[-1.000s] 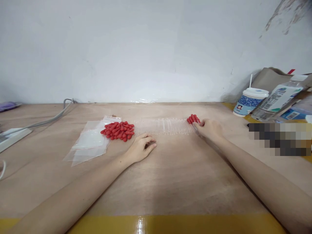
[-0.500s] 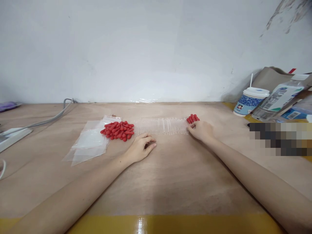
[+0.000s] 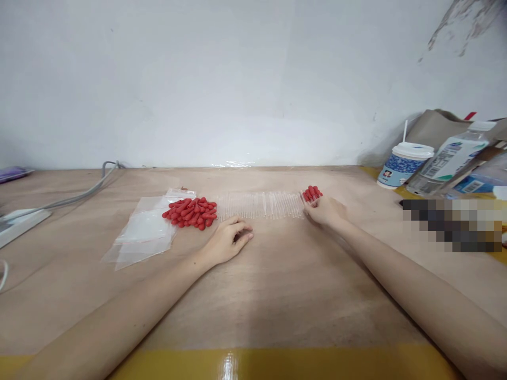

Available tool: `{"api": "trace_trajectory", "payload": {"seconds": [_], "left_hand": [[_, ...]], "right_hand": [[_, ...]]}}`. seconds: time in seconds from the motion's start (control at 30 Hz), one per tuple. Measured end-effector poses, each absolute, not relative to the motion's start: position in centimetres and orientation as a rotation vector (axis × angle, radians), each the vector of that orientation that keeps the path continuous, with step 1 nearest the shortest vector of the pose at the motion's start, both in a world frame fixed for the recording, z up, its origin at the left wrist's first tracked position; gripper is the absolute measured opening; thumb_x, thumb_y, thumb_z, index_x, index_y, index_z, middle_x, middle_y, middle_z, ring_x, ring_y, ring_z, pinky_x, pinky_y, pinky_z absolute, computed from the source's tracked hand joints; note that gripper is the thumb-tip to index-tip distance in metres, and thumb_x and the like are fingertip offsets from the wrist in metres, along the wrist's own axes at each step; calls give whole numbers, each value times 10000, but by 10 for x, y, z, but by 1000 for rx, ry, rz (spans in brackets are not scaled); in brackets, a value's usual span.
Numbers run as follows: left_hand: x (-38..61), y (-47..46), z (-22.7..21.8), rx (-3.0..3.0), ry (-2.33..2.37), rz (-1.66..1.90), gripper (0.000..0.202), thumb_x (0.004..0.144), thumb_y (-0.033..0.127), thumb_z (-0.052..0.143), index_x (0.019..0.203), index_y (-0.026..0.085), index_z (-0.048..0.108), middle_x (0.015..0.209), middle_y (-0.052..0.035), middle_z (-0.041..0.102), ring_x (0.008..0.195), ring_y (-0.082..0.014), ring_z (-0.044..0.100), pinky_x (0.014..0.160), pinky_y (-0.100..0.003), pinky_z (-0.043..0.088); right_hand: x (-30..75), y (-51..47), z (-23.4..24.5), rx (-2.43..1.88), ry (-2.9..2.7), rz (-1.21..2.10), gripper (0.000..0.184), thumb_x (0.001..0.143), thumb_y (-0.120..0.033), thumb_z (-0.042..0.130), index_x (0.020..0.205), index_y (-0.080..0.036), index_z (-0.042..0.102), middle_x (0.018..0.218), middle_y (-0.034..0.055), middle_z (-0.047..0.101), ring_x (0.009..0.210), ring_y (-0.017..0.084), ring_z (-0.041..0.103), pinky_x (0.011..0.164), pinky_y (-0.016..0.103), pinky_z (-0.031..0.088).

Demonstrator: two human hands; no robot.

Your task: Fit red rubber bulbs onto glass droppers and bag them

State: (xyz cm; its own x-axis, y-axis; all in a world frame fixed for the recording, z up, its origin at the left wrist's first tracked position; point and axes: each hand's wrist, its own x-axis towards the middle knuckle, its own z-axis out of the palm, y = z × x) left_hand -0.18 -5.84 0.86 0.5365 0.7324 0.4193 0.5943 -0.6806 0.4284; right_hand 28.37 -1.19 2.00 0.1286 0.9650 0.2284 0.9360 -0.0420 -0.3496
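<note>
A long row of thin clear tubes [image 3: 257, 205] lies side by side across the middle of the table. At its left end is a heap of red rubber bulbs [image 3: 192, 212], partly on clear zip bags [image 3: 146, 227]. A smaller group of red bulbs [image 3: 312, 192] sits at the right end. My right hand [image 3: 327, 210] is there, finger and thumb pinched on what looks like a clear tube in front of these bulbs. Just in front of the row, my left hand [image 3: 232, 240] rests on the table, fingers loosely curved and apart, holding nothing.
A paper cup with a straw [image 3: 406, 164], a clear bottle [image 3: 453, 158] and a grey-brown bag [image 3: 430, 124] stand at the back right. On the left are a grey cable [image 3: 79, 195] and a white power strip [image 3: 26, 226]. A white wall [image 3: 237, 84] bounds the back.
My right hand has shifted slightly, showing more of the small red group and a clear tube at its fingertips. My left hand stays in place. The view has turned very slightly.
</note>
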Motion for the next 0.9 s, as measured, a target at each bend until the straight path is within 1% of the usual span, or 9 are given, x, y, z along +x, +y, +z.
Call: {"api": "trace_trajectory", "payload": {"seconds": [0.13, 0.23, 0.33, 0.4, 0.53, 0.6, 0.67, 0.77, 0.9], "left_hand": [[-1, -60, 8, 2529, 1115, 864, 155, 831, 245, 507, 895, 164, 622, 883, -52, 590, 687, -125, 551, 643, -263, 462], [0, -61, 9, 2542, 1208, 931, 170, 831, 284, 505, 781, 154, 604, 794, -45, 572, 660, -135, 531, 628, -274, 450], [-5, -57, 16, 2601, 1362, 1047, 213, 828, 305, 500, 687, 158, 562, 741, -44, 544, 719, -169, 517, 682, -308, 438], [-14, -51, 24, 2654, 1487, 1040, 196, 823, 295, 494, 694, 164, 564, 774, -53, 541, 770, -192, 510, 727, -334, 429], [-40, -33, 39, 2762, 1781, 764, 124, 768, 281, 546, 804, 177, 603, 828, -72, 540, 846, -246, 505, 763, -378, 413], [-52, -25, 43, 2758, 1851, 621, 122, 748, 277, 567, 819, 189, 614, 841, -75, 543, 867, -263, 507, 766, -386, 414], [-61, -19, 43, 2734, 1866, 532, 127, 740, 289, 581, 815, 197, 626, 849, -79, 546, 866, -269, 512, 763, -390, 420], [-67, -15, 42, 2714, 1814, 469, 103, 728, 298, 598, 755, 210, 644, 843, -75, 550, 827, -260, 527, 741, -386, 430], [-70, -13, 41, 2702, 1739, 442, 63, 708, 237, 602, 682, 213, 654, 808, -62, 549, 777, -241, 538, 716, -373, 435]], "right_hand": [[273, -22, 26, -2017, -1816, 138, 211, 724, -346, 498, 636, -220, 644, 694, 52, 632, 718, 205, 584, 568, 273, 373], [263, -33, 28, -1801, -2023, 254, 215, 728, -376, 516, 654, -214, 636, 632, 15, 618, 610, 154, 556, 523, 243, 347], [255, -42, 27, -1518, -2275, 449, 205, 739, -375, 535, 693, -203, 636, 615, -9, 606, 548, 114, 521, 494, 216, 326], [253, -46, 28, -1396, -2394, 550, 201, 753, -367, 540, 714, -195, 637, 606, -14, 599, 533, 99, 506, 493, 204, 322], [254, -49, 33, -1330, -2509, 562, 206, 769, -367, 549, 721, -186, 633, 579, -18, 573, 517, 91, 483, 491, 200, 308], [251, -51, 35, -1317, -2511, 518, 204, 763, -379, 566, 724, -188, 625, 591, -18, 567, 526, 94, 480, 497, 203, 306], [245, -54, 34, -1286, -2461, 444, 206, 741, -391, 600, 761, -187, 614, 655, -7, 580, 576, 105, 494, 523, 209, 324], [231, -62, 28, -1238, -2350, 364, 245, 713, -394, 641, 819, -179, 591, 766, 23, 589, 688, 133, 519, 601, 231, 367], [214, -67, 16, -1292, -2245, 384, 203, 738, -369, 626, 793, -180, 574, 791, 34, 586, 729, 151, 524, 637, 258, 385]]}}
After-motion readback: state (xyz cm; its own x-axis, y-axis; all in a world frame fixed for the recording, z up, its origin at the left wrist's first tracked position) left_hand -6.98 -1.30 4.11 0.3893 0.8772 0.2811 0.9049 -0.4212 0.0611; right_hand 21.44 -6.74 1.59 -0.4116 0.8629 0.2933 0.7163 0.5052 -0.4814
